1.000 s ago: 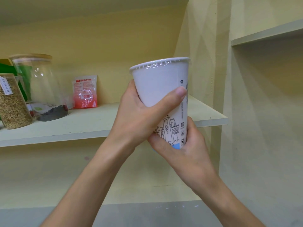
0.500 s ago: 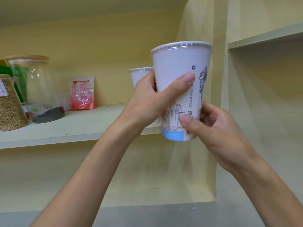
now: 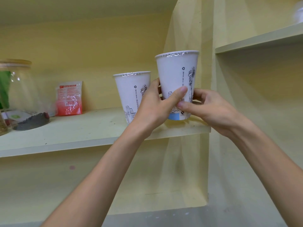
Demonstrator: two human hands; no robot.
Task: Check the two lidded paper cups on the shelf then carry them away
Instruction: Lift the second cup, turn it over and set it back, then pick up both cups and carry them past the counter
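Shelf (image 3: 82,128) now carries the near cup (image 3: 177,82), lowered from mid-air to about board level at its right end (contact hidden). Far cup (image 3: 131,94) stands untouched beside it. Left hand (image 3: 155,108) and right hand (image 3: 211,110) both grip the near cup; checking likely moves on.

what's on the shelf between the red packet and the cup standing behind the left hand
Nothing: in the head view the shelf is bare between the red packet and the standing cup.
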